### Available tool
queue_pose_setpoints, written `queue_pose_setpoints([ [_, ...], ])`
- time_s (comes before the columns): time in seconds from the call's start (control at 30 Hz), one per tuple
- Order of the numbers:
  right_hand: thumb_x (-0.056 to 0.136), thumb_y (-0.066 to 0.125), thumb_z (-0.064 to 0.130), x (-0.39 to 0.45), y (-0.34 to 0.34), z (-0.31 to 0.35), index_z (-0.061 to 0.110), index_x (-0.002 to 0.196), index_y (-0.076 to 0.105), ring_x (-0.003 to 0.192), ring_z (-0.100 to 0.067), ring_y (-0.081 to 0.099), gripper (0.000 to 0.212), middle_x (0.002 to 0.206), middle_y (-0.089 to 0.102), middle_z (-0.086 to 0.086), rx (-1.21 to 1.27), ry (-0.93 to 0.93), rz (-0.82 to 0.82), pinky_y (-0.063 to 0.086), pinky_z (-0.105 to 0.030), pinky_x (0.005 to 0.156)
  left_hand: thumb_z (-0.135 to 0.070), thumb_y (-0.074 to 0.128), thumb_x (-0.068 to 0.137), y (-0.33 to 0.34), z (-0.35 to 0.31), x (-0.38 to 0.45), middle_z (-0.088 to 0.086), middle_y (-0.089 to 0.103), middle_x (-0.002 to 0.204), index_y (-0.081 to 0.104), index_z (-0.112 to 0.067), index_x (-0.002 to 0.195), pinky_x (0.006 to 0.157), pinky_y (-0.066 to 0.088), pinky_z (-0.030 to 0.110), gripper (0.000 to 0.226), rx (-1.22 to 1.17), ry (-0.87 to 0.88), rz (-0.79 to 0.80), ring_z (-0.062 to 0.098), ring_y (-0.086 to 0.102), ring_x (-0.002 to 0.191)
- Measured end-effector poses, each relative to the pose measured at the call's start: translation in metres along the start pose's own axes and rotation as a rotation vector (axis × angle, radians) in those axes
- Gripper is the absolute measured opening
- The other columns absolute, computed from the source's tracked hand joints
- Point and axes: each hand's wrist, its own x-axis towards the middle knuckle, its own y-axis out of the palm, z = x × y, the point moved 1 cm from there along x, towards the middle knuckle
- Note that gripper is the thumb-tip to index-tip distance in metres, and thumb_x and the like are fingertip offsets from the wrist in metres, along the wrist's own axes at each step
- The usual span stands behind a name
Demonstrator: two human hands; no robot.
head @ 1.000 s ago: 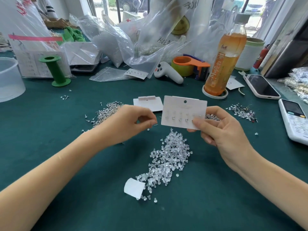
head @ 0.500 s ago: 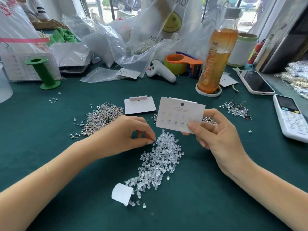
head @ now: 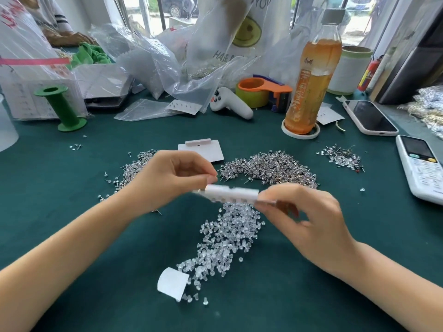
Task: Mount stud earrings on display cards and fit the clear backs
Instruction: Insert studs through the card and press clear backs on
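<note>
Above the heap of clear plastic backs (head: 227,238), right hand (head: 309,226) pinched white card (head: 232,193) edge-on; left hand (head: 175,176) fingertips pinched together at it.

Bright, even daylight from the windows (head: 153,10) at the far side, blown out to near white there. Soft, faint shadows only, falling toward the camera beneath the forearms on the green surface (head: 72,236). Glare on the crumpled plastic bags (head: 148,58) and a pale sheen on the phone screen (head: 369,116). Motion blur over the right hand (head: 309,221), its fingers (head: 271,195), and the display card (head: 232,191). Wide-angle bending at the edges, sharper toward the middle.
</note>
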Motion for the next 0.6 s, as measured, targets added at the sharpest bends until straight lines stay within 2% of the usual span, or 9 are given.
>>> queue_pose_setpoints([
  [0.1, 0.088, 0.058, -0.004, 0.0, -0.001, -0.003, 0.014, 0.097, 0.053, 0.057, -0.022, 0.053, 0.021, 0.082, 0.069, -0.006, -0.326, -0.365, 0.144, 0.046, -0.03, 0.048, -0.009, 0.073, 0.074, 0.001, -0.009, -0.003, -0.001, 0.073, 0.079, 0.075, -0.015, 0.077, 0.073, 0.052, 0.015, 0.007, -0.069, -0.02, -0.002, 0.008, 0.065, 0.071],
  [0.2, 0.086, 0.061, -0.004, 0.0, 0.002, -0.001, 0.014, 0.098, 0.052, 0.055, -0.021, 0.047, 0.024, 0.079, 0.068, -0.006, -0.514, -0.513, 0.175, 0.041, -0.027, 0.047, -0.018, 0.071, 0.071, 0.01, -0.016, -0.01, -0.002, 0.073, 0.079, 0.075, -0.013, 0.082, 0.07, 0.05, 0.013, 0.012, -0.099, -0.004, 0.118, 0.005, 0.065, 0.072],
  [0.4, 0.085, 0.059, -0.003, 0.0, 0.006, 0.003, 0.014, 0.097, 0.051, 0.056, -0.019, 0.047, 0.023, 0.077, 0.068, -0.006, -0.588, -0.573, 0.185, 0.038, -0.025, 0.048, -0.018, 0.071, 0.075, 0.023, -0.017, -0.017, 0.003, 0.072, 0.081, 0.073, -0.011, 0.084, 0.073, 0.053, 0.02, 0.012, -0.05, 0.055, 0.249, 0.012, 0.064, 0.075],
  [0.6, 0.087, 0.059, -0.001, 0.0, 0.006, 0.004, 0.015, 0.098, 0.05, 0.056, -0.019, 0.047, 0.021, 0.078, 0.068, -0.006, -0.602, -0.547, 0.217, 0.038, -0.025, 0.049, -0.019, 0.072, 0.076, 0.024, -0.017, -0.018, 0.0, 0.072, 0.082, 0.072, -0.011, 0.087, 0.074, 0.052, 0.023, 0.014, 0.052, 0.116, 0.248, 0.011, 0.064, 0.075],
])
